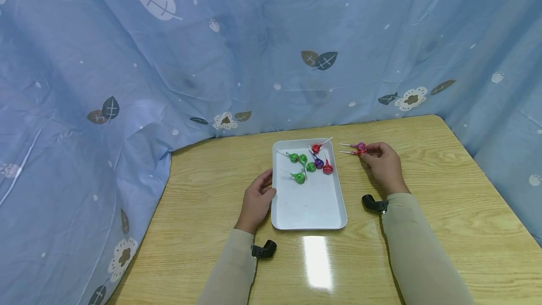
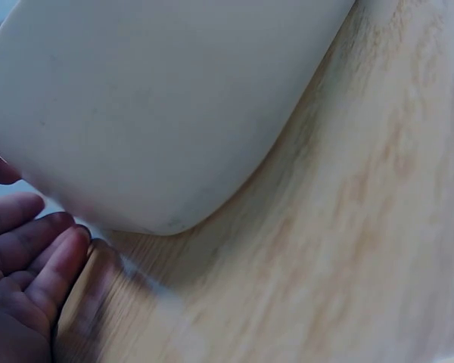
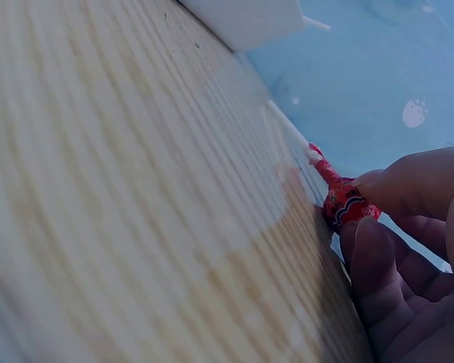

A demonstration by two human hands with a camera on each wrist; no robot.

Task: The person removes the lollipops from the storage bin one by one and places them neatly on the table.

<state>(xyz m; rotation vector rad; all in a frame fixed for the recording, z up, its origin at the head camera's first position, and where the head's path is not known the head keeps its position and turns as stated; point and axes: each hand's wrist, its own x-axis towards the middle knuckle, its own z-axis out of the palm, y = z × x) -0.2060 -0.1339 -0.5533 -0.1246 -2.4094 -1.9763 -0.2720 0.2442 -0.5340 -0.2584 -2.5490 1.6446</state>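
Note:
In the head view my right hand (image 1: pixel 386 166) is right of the white tray (image 1: pixel 306 206). Its thumb and finger pinch a red-wrapped lollipop (image 3: pixel 346 204), whose white stick points toward the tray. Just beyond it is a pink and purple lollipop (image 1: pixel 361 146), close to my fingertips; whether they touch it I cannot tell. My left hand (image 1: pixel 256 201) rests against the tray's left side with relaxed fingers. Inside the tray's far half are several green lollipops (image 1: pixel 299 178), a dark purple one (image 1: pixel 319 163) and two red ones (image 1: pixel 328 168).
A wooden table (image 1: pixel 211 192) bears the tray. Behind it and to both sides hangs a blue curtain (image 1: pixel 254 60) with leaf and flower prints. Black wrist cameras (image 1: pixel 267 249) are strapped over both sleeves.

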